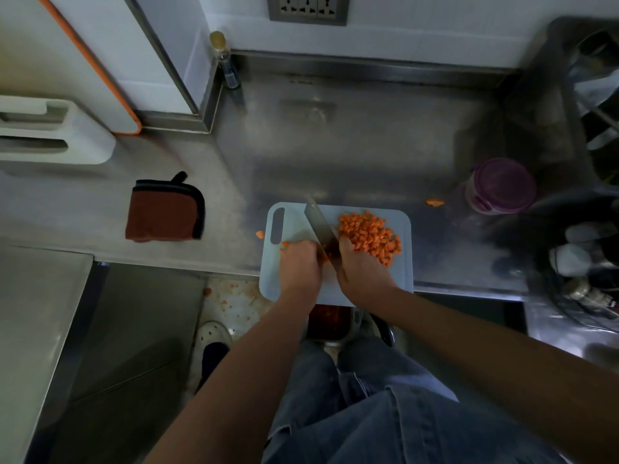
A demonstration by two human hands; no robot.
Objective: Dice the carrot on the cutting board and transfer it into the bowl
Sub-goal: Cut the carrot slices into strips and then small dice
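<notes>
**Dicing the Last of the Carrot**

The knife (320,226) was gripped by its handle in the right hand (363,271), fingers wrapped tight, with the blade angled across the cutting board (400,279). The left hand (299,262) was set just beside the blade with fingers curled down over the remaining carrot (285,244), of which only an orange sliver was seen past the fingertips. A heap of diced carrot (368,236) was piled on the right half of the board, touching the right hand's knuckles. A metal container (330,321) with orange contents was glimpsed below the board's near edge; it was judged to be the bowl, though most of it was hidden by the forearms.

The cutting was judged to be nearly finished and the transfer not yet completed. For this step to be done well, the left fingertips would best be tucked back behind the knuckles, since they were placed very close to the edge. The blade would best be kept low and rocked, so that fewer cubes were scattered: stray pieces (434,203) were already seen on the steel counter (368,145), and scraps (234,303) on the floor. The heap would best be kept clear of the blade's path.
</notes>
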